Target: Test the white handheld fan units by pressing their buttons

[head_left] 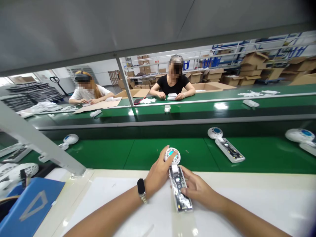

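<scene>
A white handheld fan (178, 199) is held between my two hands above the pale worktop. Its round head, with a blue centre, points away from me, and the handle's inner side shows a dark circuit board under something clear. My left hand (158, 172) grips the fan head, thumb and fingers around its rim. Lower down, my right hand (197, 189) clasps the handle from the right, with the thumb across the board. The fingers behind the handle are hidden.
A green conveyor belt (148, 153) runs across in front, carrying another fan (229, 149) with its board exposed. A slanted white post (46, 141) and a blue bin (32, 210) stand at left. Two co-workers (174, 84) sit across the line, and a grey shelf (123, 29) hangs overhead.
</scene>
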Tool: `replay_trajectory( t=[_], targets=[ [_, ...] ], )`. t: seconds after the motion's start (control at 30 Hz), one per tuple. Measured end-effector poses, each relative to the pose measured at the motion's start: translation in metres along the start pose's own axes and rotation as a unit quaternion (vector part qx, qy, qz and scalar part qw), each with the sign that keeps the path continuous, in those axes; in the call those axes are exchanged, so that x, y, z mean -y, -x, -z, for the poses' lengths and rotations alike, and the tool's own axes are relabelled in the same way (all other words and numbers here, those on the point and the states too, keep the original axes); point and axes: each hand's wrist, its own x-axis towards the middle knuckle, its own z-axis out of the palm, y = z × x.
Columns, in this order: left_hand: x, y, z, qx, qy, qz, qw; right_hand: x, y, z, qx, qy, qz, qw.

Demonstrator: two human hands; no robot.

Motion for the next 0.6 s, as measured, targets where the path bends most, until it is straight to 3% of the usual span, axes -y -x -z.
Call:
replay_trajectory(
  t=[0.6],
  targets=[
    [-0.0001, -0.0007, -0.0001, -0.007, 0.007, 0.004, 1.0, 0.003, -0.0001, -0.0025, -0.011, -0.002, -0.016, 1.0]
  ],
)
